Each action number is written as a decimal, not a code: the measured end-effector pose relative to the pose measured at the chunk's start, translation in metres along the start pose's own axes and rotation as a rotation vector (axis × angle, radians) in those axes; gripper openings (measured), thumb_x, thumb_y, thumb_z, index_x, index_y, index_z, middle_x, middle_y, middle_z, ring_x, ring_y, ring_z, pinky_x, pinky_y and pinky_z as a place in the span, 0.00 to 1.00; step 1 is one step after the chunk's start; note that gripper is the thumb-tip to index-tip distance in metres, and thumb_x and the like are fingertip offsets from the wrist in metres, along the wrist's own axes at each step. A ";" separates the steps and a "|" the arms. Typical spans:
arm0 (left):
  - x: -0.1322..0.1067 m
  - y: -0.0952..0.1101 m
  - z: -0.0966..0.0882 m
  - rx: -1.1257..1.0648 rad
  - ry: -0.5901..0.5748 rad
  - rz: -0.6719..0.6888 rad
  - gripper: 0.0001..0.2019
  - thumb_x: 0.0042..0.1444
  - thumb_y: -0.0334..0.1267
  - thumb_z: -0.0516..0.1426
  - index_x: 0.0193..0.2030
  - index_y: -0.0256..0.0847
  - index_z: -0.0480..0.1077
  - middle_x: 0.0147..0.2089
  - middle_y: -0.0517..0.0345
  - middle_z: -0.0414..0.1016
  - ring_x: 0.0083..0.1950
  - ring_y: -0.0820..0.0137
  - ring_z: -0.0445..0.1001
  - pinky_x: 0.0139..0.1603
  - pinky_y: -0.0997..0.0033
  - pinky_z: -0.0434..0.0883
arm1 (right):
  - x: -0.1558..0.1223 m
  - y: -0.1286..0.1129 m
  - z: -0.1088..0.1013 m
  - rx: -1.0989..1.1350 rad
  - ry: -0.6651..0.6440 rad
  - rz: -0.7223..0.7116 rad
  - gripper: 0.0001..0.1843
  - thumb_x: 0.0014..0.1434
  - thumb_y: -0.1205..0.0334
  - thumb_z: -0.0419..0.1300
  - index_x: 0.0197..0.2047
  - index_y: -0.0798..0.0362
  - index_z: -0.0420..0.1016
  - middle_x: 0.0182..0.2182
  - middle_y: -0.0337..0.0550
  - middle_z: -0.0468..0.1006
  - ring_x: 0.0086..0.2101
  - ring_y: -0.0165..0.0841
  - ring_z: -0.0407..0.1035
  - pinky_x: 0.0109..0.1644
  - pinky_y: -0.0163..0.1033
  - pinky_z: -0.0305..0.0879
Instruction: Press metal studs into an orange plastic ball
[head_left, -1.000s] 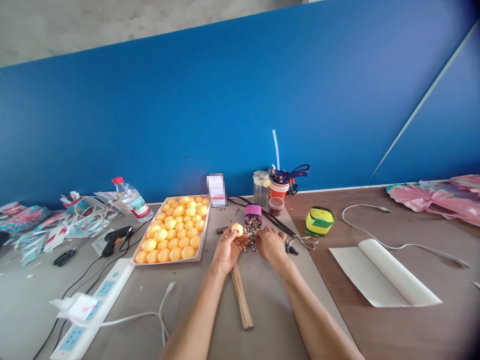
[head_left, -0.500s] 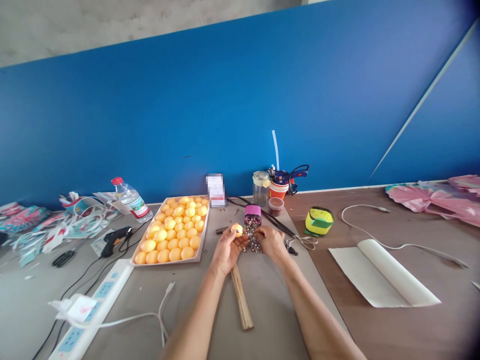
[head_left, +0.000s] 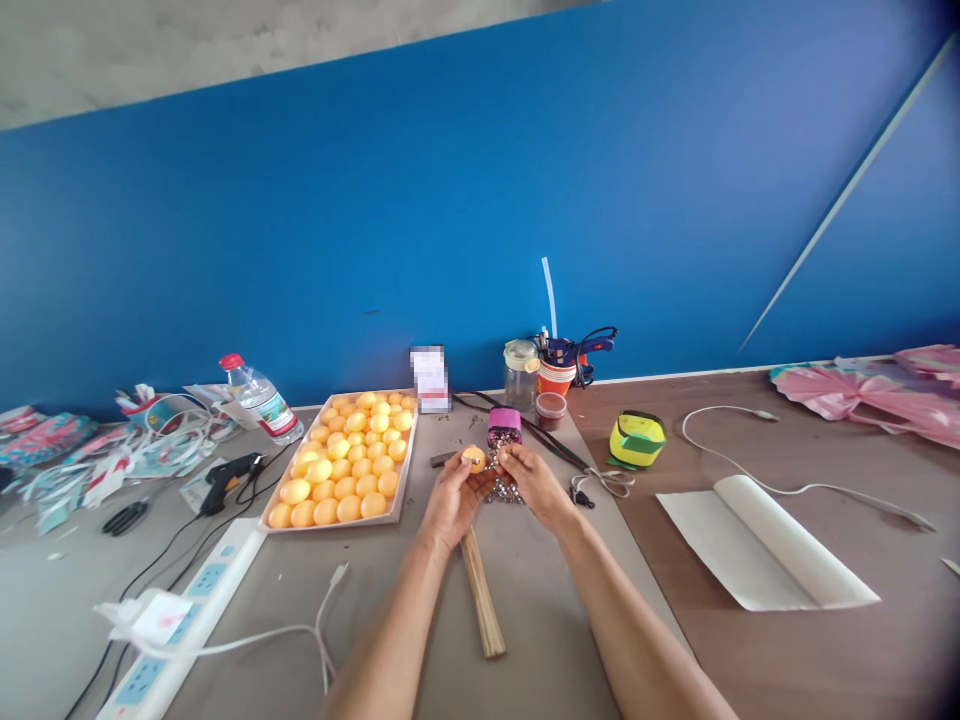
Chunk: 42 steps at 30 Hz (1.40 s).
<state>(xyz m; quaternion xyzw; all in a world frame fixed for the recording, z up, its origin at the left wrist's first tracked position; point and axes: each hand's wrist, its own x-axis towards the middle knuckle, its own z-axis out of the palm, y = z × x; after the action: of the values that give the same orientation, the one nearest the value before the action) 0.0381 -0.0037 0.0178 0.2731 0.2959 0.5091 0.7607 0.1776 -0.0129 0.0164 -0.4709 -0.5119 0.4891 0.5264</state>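
Between the thumb and fingers of my left hand is an orange ping-pong ball, with a small dark mark or metal bit on its near side. My right hand is just right of the ball, its fingertips pinched together; whatever they hold is too small to make out. Below and between the hands lies a heap of small shiny metal pieces, partly covered by my fingers. It reaches back to a purple container lying on its side. A hammer with a wooden handle rests under my left hand.
A shallow box of orange balls stands to the left, beside a water bottle. A power strip and glue gun lie further left. Behind are a glass jar and an orange cup. White paper lies right.
My right hand has moved from over the metal pieces up and left, closer to the ball. My left hand stays nearly in place, still holding the ball.
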 end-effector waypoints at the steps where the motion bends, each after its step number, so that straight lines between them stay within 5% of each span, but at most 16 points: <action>1: 0.000 0.000 0.000 0.000 0.003 -0.001 0.15 0.50 0.37 0.62 0.45 0.38 0.68 0.37 0.51 0.76 0.38 0.65 0.76 0.43 0.65 0.69 | 0.000 0.000 -0.001 -0.029 0.006 0.005 0.14 0.55 0.50 0.51 0.29 0.52 0.61 0.22 0.34 0.61 0.23 0.26 0.53 0.28 0.32 0.52; 9: 0.001 -0.001 -0.001 -0.006 0.013 -0.007 0.15 0.51 0.36 0.61 0.45 0.37 0.67 0.38 0.51 0.76 0.36 0.67 0.76 0.42 0.66 0.70 | 0.006 0.002 -0.015 -0.443 0.139 -0.062 0.09 0.53 0.59 0.48 0.25 0.52 0.62 0.21 0.36 0.63 0.25 0.30 0.58 0.31 0.35 0.53; 13: 0.000 -0.001 -0.001 -0.005 0.008 -0.004 0.15 0.51 0.36 0.61 0.45 0.37 0.67 0.38 0.51 0.76 0.36 0.67 0.76 0.42 0.66 0.71 | 0.006 0.005 -0.016 -0.306 0.112 -0.035 0.12 0.54 0.55 0.50 0.23 0.51 0.61 0.19 0.35 0.64 0.22 0.28 0.56 0.27 0.34 0.51; 20: 0.000 -0.001 -0.001 -0.008 0.024 -0.005 0.16 0.50 0.35 0.62 0.46 0.37 0.67 0.38 0.52 0.76 0.35 0.68 0.77 0.41 0.67 0.71 | 0.004 0.005 -0.017 0.183 0.015 0.251 0.12 0.48 0.54 0.59 0.27 0.52 0.63 0.19 0.34 0.70 0.15 0.22 0.52 0.20 0.31 0.44; 25: 0.000 -0.001 -0.001 -0.013 0.021 -0.004 0.15 0.51 0.35 0.61 0.46 0.37 0.67 0.38 0.51 0.76 0.35 0.68 0.77 0.41 0.67 0.71 | 0.007 0.007 -0.023 0.278 0.020 0.310 0.14 0.44 0.54 0.63 0.28 0.53 0.65 0.18 0.33 0.69 0.15 0.22 0.53 0.19 0.30 0.45; 28: 0.000 0.000 0.000 -0.006 0.016 -0.004 0.15 0.51 0.35 0.61 0.45 0.37 0.67 0.38 0.51 0.76 0.35 0.68 0.77 0.41 0.67 0.71 | 0.008 0.007 -0.024 0.040 0.088 0.182 0.10 0.48 0.55 0.59 0.31 0.53 0.69 0.19 0.35 0.70 0.18 0.25 0.58 0.23 0.32 0.51; 31: 0.001 0.000 -0.001 -0.005 0.012 -0.002 0.15 0.51 0.35 0.61 0.45 0.36 0.67 0.38 0.50 0.77 0.35 0.68 0.77 0.41 0.67 0.71 | 0.005 0.004 -0.021 -0.500 0.108 -0.001 0.09 0.53 0.62 0.54 0.34 0.52 0.75 0.30 0.42 0.77 0.31 0.33 0.69 0.36 0.37 0.59; 35: 0.002 -0.002 -0.003 -0.013 0.018 0.005 0.15 0.50 0.36 0.62 0.45 0.37 0.67 0.38 0.51 0.77 0.35 0.68 0.77 0.41 0.66 0.72 | -0.006 0.000 -0.009 -1.120 0.007 -0.041 0.12 0.53 0.65 0.55 0.40 0.52 0.76 0.42 0.50 0.76 0.44 0.40 0.68 0.45 0.41 0.54; 42: 0.002 -0.002 -0.003 -0.013 0.025 0.008 0.17 0.49 0.36 0.63 0.46 0.37 0.67 0.38 0.51 0.77 0.34 0.68 0.77 0.41 0.67 0.72 | -0.005 0.007 -0.001 -1.273 0.059 -0.034 0.12 0.58 0.70 0.50 0.35 0.54 0.74 0.39 0.51 0.75 0.41 0.39 0.67 0.41 0.40 0.51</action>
<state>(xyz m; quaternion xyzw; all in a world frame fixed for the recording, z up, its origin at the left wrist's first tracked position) 0.0381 -0.0026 0.0140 0.2628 0.3011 0.5175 0.7566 0.1785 -0.0170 0.0089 -0.6966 -0.6949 0.0674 0.1651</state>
